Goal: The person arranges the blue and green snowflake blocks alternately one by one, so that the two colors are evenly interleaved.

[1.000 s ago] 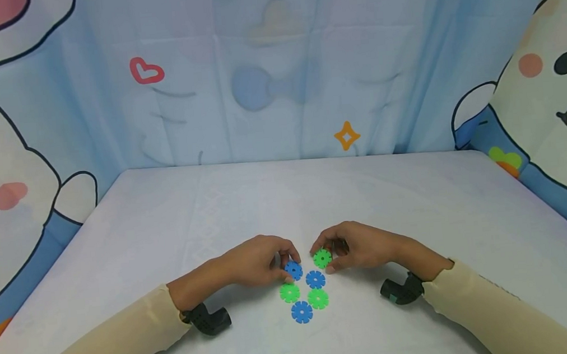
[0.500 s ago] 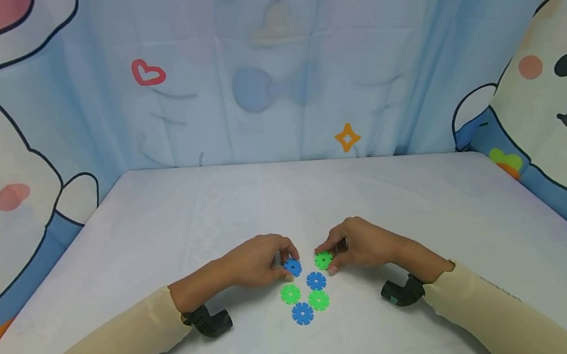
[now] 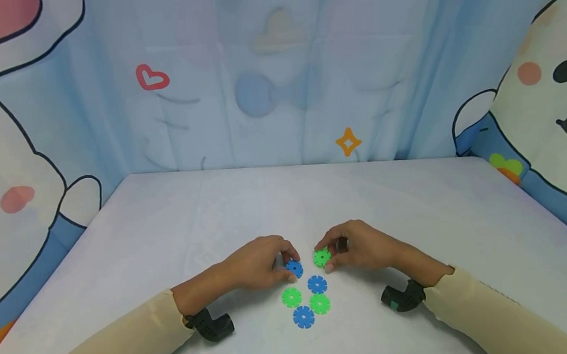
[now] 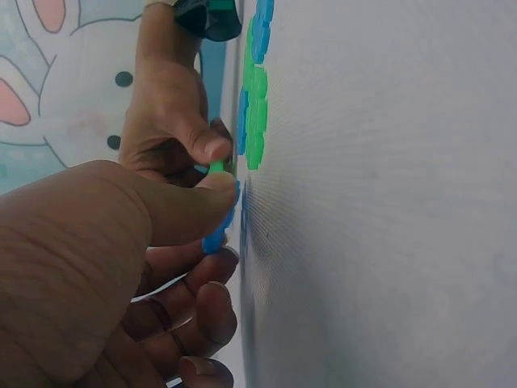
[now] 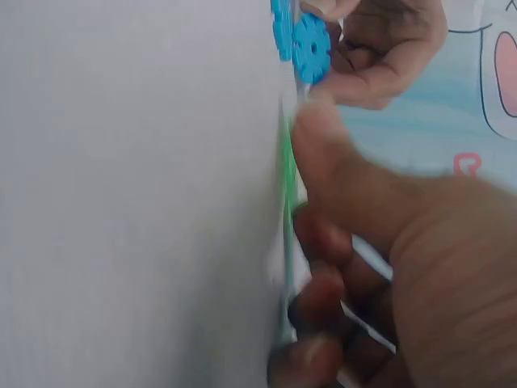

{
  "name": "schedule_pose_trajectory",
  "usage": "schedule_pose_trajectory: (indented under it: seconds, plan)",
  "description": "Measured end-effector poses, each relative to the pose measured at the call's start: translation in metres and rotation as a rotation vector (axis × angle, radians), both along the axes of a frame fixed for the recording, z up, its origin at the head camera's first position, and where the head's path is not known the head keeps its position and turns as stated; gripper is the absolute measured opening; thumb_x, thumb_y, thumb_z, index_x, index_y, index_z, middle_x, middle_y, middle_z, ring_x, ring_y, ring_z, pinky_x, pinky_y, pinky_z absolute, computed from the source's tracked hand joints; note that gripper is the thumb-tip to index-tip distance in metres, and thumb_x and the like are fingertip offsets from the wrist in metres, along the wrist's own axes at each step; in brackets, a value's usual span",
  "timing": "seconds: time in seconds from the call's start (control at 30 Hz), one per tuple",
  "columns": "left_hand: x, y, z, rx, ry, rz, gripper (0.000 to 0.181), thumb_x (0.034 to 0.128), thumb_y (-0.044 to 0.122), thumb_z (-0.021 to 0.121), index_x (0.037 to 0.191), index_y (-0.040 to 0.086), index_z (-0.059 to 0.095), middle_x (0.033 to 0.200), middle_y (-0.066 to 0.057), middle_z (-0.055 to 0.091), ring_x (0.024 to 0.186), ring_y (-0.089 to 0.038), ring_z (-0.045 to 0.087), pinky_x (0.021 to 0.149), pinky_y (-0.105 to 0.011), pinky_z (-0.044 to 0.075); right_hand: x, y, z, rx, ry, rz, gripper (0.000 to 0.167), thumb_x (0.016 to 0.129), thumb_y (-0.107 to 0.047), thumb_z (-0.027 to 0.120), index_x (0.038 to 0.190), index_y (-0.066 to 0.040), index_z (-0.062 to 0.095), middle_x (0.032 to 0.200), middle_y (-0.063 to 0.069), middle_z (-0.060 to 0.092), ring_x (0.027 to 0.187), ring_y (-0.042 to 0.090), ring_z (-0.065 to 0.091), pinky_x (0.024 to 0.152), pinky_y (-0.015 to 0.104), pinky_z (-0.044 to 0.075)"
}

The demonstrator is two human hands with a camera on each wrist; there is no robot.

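Observation:
My left hand (image 3: 258, 263) pinches a blue notched plastic disc (image 3: 294, 268) between thumb and fingers; in the left wrist view that blue disc sits tilted near the tabletop. Across a small gap, my right hand (image 3: 362, 244) pinches a matching green disc (image 3: 322, 257) by its edges. From the right wrist the green disc (image 5: 289, 166) appears edge-on and blurred, partly behind the thumb. Nearer the body, a blue disc (image 3: 317, 284) and a green disc (image 3: 320, 303) lie close together, with another green disc (image 3: 291, 297) and a blue disc (image 3: 303, 317) beside them.
A white-covered table (image 3: 205, 206) stretches under both hands. Behind it hangs a light blue printed curtain (image 3: 198, 128). Black camera mounts are strapped at the left wrist (image 3: 212, 325) and right wrist (image 3: 402, 296), close above the cloth.
Both held discs have shifted slightly away from the discs lying on the table, the green one more clearly. The head view has tilted up a little. Both hands keep their pinch.

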State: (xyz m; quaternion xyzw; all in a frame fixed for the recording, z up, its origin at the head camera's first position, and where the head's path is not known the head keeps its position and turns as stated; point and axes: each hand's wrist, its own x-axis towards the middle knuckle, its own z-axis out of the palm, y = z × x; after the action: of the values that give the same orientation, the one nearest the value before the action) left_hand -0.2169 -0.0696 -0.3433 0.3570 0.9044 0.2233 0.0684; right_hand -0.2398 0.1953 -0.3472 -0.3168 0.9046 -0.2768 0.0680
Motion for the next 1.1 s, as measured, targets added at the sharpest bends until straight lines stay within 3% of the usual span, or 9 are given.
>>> schedule_pose_trajectory:
  seconds: [0.2,0.3,0.5,0.77,0.97,1.1]
  plan:
    - [-0.002,-0.001,0.002,0.068,-0.022,0.037,0.029,0.087,0.03,0.076,0.112,0.017,0.07,0.1,0.007,0.068,0.068,-0.008,0.052,0.066,-0.022,0.046,-0.002,-0.003,0.001,0.008,0.064,-0.162,0.033,0.08,-0.024,0.082,0.111,-0.014,0.075,0.074,-0.009,0.064,0.064,0.01,0.054,0.058,0.023,0.045]
    - [-0.005,-0.003,0.004,0.113,-0.021,0.064,0.029,0.086,0.03,0.077,0.112,0.017,0.071,0.099,0.006,0.068,0.062,-0.007,0.051,0.061,-0.022,0.045,-0.006,-0.004,0.002,0.001,0.056,-0.198,0.035,0.081,-0.021,0.081,0.115,-0.013,0.074,0.078,-0.006,0.065,0.062,0.01,0.053,0.056,0.023,0.045]
    - [-0.014,-0.009,0.012,0.248,0.016,0.132,0.029,0.0859,0.031,0.077,0.111,0.018,0.072,0.096,0.007,0.067,0.063,-0.01,0.051,0.057,-0.023,0.044,-0.011,-0.011,0.015,-0.051,0.032,-0.194,0.04,0.086,-0.015,0.076,0.124,-0.009,0.069,0.085,0.002,0.065,0.059,0.011,0.056,0.052,0.024,0.044]
    - [-0.03,-0.021,0.018,0.426,-0.103,0.315,0.029,0.0884,0.034,0.074,0.113,0.02,0.072,0.102,0.003,0.069,0.071,-0.016,0.058,0.056,-0.029,0.048,-0.028,-0.032,0.031,-0.14,-0.008,-0.17,0.039,0.09,-0.011,0.072,0.128,-0.009,0.066,0.085,0.006,0.064,0.068,0.025,0.062,0.052,0.024,0.039]
    - [-0.044,-0.033,0.01,0.468,-0.155,0.385,0.031,0.0897,0.035,0.072,0.115,0.019,0.071,0.106,-0.001,0.068,0.074,-0.019,0.061,0.059,-0.029,0.048,-0.045,-0.053,0.031,-0.234,-0.153,-0.185,0.039,0.092,-0.015,0.07,0.13,-0.01,0.065,0.094,0.014,0.069,0.076,0.033,0.061,0.052,0.025,0.043]
    - [-0.051,-0.039,0.003,0.481,-0.167,0.412,0.031,0.0906,0.036,0.071,0.116,0.018,0.071,0.106,-0.002,0.068,0.078,-0.022,0.063,0.06,-0.029,0.048,-0.054,-0.064,0.027,-0.285,-0.215,-0.193,0.041,0.092,-0.02,0.071,0.131,-0.01,0.064,0.097,0.011,0.069,0.081,0.034,0.06,0.056,0.028,0.047]
